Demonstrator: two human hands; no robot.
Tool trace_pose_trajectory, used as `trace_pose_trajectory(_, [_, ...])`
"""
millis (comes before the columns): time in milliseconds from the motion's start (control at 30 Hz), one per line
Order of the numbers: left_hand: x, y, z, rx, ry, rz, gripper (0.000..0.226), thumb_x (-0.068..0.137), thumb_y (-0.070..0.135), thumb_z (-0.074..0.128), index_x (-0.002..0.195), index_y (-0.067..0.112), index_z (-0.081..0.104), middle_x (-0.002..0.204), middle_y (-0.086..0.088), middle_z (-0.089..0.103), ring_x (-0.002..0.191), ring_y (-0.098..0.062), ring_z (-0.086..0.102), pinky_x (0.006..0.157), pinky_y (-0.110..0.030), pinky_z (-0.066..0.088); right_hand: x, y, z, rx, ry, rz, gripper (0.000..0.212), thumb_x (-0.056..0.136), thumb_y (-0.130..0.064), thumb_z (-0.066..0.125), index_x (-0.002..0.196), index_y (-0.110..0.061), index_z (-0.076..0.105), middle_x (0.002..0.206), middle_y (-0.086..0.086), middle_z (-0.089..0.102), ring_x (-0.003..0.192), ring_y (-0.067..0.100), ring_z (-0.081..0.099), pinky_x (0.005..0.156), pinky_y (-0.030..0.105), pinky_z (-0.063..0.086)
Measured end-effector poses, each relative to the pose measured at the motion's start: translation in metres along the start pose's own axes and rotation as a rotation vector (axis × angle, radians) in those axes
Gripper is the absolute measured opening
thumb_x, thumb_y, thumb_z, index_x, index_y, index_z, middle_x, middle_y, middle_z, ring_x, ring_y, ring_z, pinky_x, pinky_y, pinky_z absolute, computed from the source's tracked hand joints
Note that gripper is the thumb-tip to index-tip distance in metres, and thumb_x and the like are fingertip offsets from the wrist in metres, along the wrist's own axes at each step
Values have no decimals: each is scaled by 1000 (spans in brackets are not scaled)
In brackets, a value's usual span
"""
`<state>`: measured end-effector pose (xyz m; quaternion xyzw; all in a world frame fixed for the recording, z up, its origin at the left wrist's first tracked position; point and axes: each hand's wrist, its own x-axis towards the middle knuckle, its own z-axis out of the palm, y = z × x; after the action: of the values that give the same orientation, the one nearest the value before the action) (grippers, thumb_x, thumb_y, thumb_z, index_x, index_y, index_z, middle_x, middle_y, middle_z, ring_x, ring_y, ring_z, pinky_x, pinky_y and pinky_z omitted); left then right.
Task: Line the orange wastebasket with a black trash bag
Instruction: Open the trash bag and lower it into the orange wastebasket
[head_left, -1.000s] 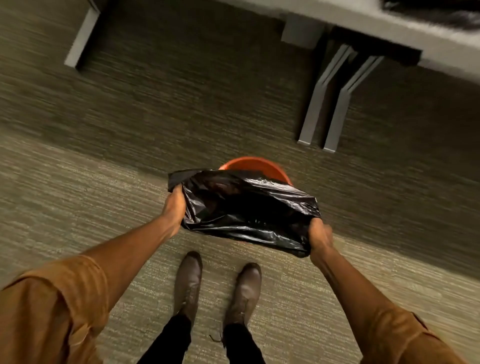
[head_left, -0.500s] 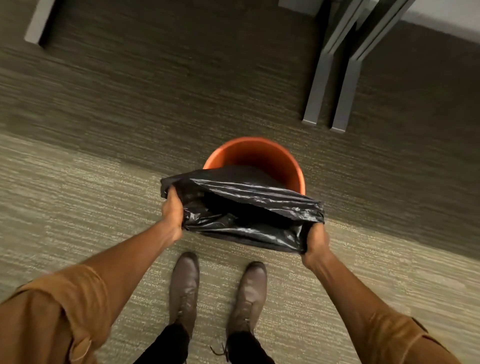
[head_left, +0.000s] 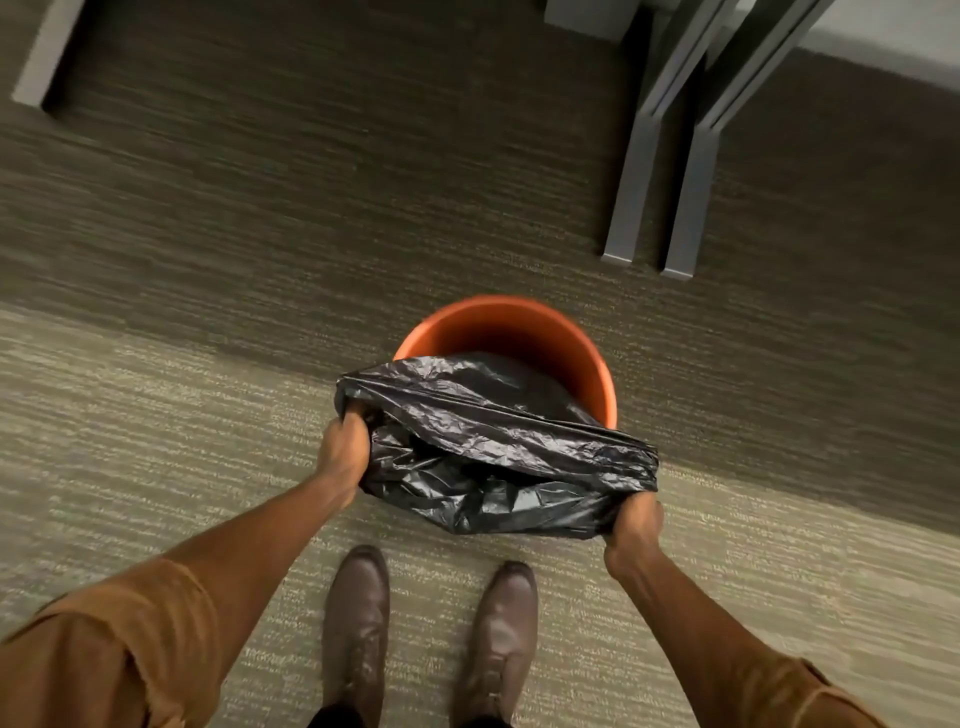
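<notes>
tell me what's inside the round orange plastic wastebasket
Part of the crinkled black plastic trash bag dips in over the wastebasket's near side; bare orange far wall shows. The bottom is hidden.

A single head-worn view looks steeply down and forward from standing height. The shoes (head_left: 431, 634) sit at the bottom edge, both forearms reach up from the lower corners, and the carpet (head_left: 260, 218) fills the frame, with desk legs (head_left: 660, 171) at the far top right.
</notes>
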<state>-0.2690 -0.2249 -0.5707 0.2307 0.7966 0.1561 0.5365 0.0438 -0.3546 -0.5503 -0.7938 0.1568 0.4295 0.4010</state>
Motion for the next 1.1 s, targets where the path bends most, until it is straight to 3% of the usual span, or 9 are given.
trace_pose_trajectory(167, [24, 30, 6, 68, 31, 115, 43, 112, 36, 45, 112, 2, 71, 110, -24, 72, 90, -29, 64, 76, -41, 48, 25, -32, 8, -28, -23, 10, 20, 99, -15, 50, 99, -13, 70, 97, 7, 75, 86, 23, 68, 70, 35, 58])
trace_pose_trajectory(333, [31, 77, 9, 231, 18, 295, 26, 101, 28, 71, 81, 12, 74, 86, -13, 74, 83, -25, 64, 71, -37, 44, 45, -75, 9, -240, 51, -70, 12, 93, -6, 59, 82, -8, 64, 77, 6, 61, 61, 17, 49, 43, 24, 39])
trace_pose_trajectory(433, [31, 104, 12, 456, 129, 354, 14, 91, 24, 79, 81, 15, 74, 86, -6, 76, 84, -25, 67, 75, -38, 54, 53, -103, 11, -335, -2, -34, 18, 84, 2, 76, 72, -5, 65, 62, 5, 59, 44, 13, 43, 32, 17, 31])
trace_pose_trajectory(500, [28, 118, 14, 523, 190, 334, 13, 86, 24, 81, 77, 16, 74, 79, -2, 75, 76, -25, 68, 70, -35, 57, 53, -122, 15, -350, -60, 47, 22, 78, 8, 81, 71, -6, 66, 54, 3, 59, 36, 9, 45, 31, 14, 35])
trace_pose_trajectory(567, [26, 128, 19, 474, 178, 259, 14, 86, 17, 79, 73, 13, 74, 73, -4, 75, 67, -24, 69, 58, -31, 52, 52, -135, 22, -320, -133, 107, 16, 82, 9, 79, 81, -4, 69, 65, 5, 64, 44, 12, 59, 34, 16, 46])
trace_pose_trajectory(733, [21, 142, 32, 444, 128, 228, 11, 90, 10, 72, 89, 1, 78, 82, -12, 78, 65, -21, 70, 53, -30, 52, 48, -141, 36, -306, -225, 41, 8, 88, 1, 80, 95, 2, 77, 94, 17, 76, 71, 26, 74, 50, 30, 65])
trace_pose_trajectory(933, [15, 150, 35, 441, 38, 363, 16, 94, 0, 73, 101, 14, 77, 103, -3, 76, 95, -20, 71, 88, -37, 62, 42, -133, 55, -347, -163, -245, 6, 88, -4, 82, 86, -8, 78, 91, 14, 82, 63, 17, 76, 54, 29, 61])
trace_pose_trajectory(1000, [11, 155, 32, 434, 37, 435, 15, 92, 1, 76, 99, 15, 79, 101, -1, 77, 95, -18, 72, 90, -32, 60, 39, -135, 60, -415, -116, -348, 11, 86, -6, 79, 79, -15, 79, 89, 8, 83, 76, 21, 74, 68, 35, 61])
trace_pose_trajectory(1100, [14, 160, 28, 426, 31, 464, 8, 93, 8, 79, 99, 13, 81, 99, -4, 81, 93, -21, 76, 91, -35, 64, 40, -140, 67, -436, -108, -407, 17, 83, -5, 78, 76, -20, 81, 78, -8, 81, 80, 17, 70, 72, 30, 57])
